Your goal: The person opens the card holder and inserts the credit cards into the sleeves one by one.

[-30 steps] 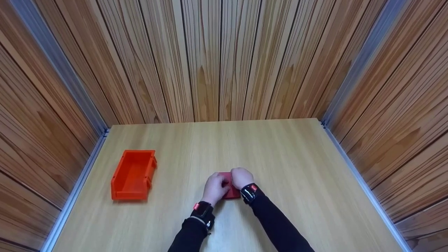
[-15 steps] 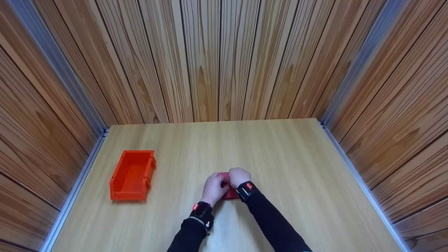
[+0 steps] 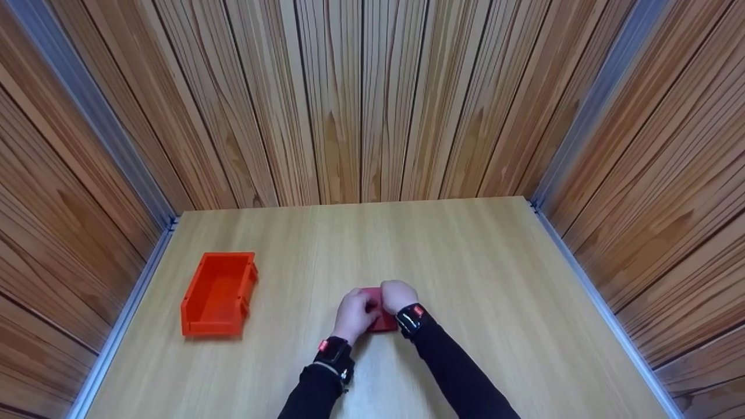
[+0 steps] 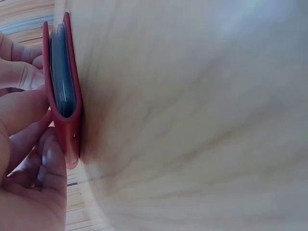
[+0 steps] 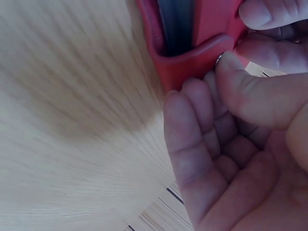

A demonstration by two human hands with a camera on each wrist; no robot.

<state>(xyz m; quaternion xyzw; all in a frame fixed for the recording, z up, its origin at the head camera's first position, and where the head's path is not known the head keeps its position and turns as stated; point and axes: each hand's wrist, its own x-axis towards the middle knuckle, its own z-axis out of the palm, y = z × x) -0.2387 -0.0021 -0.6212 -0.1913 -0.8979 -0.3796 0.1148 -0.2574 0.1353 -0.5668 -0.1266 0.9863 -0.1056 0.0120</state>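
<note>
A red card holder lies on the table between the two hands. In the left wrist view its covers stand slightly apart around clear plastic sleeves. My left hand holds it from the left, thumb and fingers bent against the cover and near edge. From the right, my right hand pinches the holder's red strap by a small metal snap. The right wrist view shows that thumb on the snap and the other fingers curled below. The hands hide much of the holder's top.
An orange open-front bin stands on the left of the wooden table, with nothing visible in it. Wood-panelled walls with metal corner rails enclose the back and both sides.
My right hand has shifted slightly left over the card holder. The left hand keeps its place on it. The whole scene shifts a little with the head camera.
</note>
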